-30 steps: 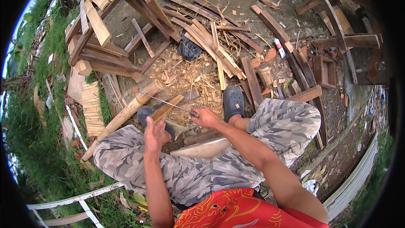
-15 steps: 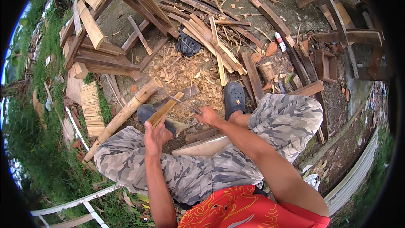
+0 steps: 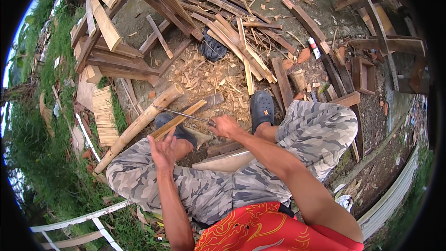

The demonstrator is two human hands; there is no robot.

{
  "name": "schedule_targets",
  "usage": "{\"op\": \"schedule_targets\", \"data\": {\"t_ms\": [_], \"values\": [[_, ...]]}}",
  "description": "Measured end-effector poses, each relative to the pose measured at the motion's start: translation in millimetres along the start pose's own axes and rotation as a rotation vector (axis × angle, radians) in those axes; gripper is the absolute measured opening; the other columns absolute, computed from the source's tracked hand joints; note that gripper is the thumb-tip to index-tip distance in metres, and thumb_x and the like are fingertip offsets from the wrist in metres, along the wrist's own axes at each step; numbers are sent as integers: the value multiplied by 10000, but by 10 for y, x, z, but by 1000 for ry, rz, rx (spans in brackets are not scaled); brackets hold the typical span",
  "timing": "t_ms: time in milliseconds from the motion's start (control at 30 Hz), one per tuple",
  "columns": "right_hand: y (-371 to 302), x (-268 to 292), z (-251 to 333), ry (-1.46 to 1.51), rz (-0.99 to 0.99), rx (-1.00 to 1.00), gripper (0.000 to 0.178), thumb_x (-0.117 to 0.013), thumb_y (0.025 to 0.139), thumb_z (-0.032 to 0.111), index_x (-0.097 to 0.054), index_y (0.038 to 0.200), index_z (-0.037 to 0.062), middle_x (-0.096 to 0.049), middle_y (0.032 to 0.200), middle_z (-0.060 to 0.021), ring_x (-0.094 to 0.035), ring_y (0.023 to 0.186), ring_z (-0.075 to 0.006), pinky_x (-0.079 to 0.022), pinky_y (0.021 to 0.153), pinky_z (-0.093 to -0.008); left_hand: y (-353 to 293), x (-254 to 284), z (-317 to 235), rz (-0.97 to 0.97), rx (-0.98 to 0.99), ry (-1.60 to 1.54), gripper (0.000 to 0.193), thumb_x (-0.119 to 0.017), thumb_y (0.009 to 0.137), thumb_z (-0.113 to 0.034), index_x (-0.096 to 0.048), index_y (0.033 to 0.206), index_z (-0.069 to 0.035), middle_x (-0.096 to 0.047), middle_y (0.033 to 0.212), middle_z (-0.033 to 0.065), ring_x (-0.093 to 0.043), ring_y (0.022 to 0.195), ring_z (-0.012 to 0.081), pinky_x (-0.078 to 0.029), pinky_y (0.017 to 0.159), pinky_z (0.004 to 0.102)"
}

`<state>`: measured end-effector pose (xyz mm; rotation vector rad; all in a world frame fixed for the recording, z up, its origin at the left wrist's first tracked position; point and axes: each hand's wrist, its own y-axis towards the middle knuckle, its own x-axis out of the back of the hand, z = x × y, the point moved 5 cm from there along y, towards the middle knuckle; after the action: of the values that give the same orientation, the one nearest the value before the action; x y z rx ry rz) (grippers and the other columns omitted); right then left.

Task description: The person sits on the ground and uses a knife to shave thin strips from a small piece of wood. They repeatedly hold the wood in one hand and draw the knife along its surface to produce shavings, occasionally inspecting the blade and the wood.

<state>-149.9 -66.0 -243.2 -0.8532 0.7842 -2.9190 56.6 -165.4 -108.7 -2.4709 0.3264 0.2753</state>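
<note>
My left hand [image 3: 162, 151] holds the lower end of a split bamboo strip [image 3: 173, 125], its thumb and fingers loosely around it. The strip slants up and to the right between my knees. My right hand [image 3: 225, 126] is closed on the handle of a long thin knife [image 3: 197, 119]. The knife's blade lies across the strip near its upper half, its tip reaching left beyond it. Beside the strip, a thick bamboo pole [image 3: 139, 125] leans past my left shoe. A pale curved piece of wood [image 3: 218, 162] lies between my legs.
Shavings [image 3: 204, 76] cover the ground ahead of my feet. Wooden strips [image 3: 246, 51] are piled beyond, near a dark crumpled bag [image 3: 212, 46]. A wooden frame with bamboo slats [image 3: 107, 23] stands at the far left. A white and red tube [image 3: 314, 48] lies to the right.
The knife has shifted left, so more of its blade crosses the strip. My left hand has moved slightly left and lower, its fingers more spread; the strip now lies flatter.
</note>
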Motion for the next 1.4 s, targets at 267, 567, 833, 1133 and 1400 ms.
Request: {"op": "schedule_targets", "data": {"t_ms": [267, 567, 833, 1133, 1400], "values": [[-41, 65, 58, -24, 3, -76, 287, -656, 874, 318, -674, 1034, 80, -701, 810, -222, -691, 814, -426, -557, 732, -519, -65, -56, 96, 164, -2, 63, 767, -305, 1058, -577, -343, 1492, 55, -475, 1485, 188, -424, 1422, 333, -257, 1187, 463], [-38, 47, 50, -20, -64, 10, 251, -659, 860, 297, -662, 983, 78, -677, 742, -238, -676, 732, -447, -553, 700, -530, -66, -66, 126, 201, -17, 124, 777, -306, 1046, -604, -366, 1487, 32, -455, 1509, 176, -397, 1437, 317, -237, 1185, 502], [-61, 98, 19, -98, -109, 185, 264, -648, 864, 297, -661, 994, 67, -694, 770, -226, -685, 762, -442, -562, 735, -528, -71, -72, 161, 242, 22, 149, 778, -315, 1052, -584, -333, 1504, 49, -431, 1523, 196, -368, 1456, 321, -245, 1192, 501], [-10, -3, -429, -132, -11, -45, 273, -640, 855, 291, -669, 1014, 71, -698, 845, -256, -690, 829, -441, -556, 771, -533, -69, -159, 119, 199, 38, 87, 794, -352, 1052, -565, -308, 1490, 96, -446, 1500, 224, -388, 1444, 322, -240, 1214, 465], [-10, -149, -873, -147, -9, -250, 310, -651, 852, 296, -680, 1035, 48, -704, 901, -256, -692, 876, -430, -554, 797, -515, -59, -190, 109, 174, 87, 81, 795, -348, 1049, -576, -292, 1496, 79, -438, 1501, 224, -375, 1451, 327, -224, 1211, 500]]}}
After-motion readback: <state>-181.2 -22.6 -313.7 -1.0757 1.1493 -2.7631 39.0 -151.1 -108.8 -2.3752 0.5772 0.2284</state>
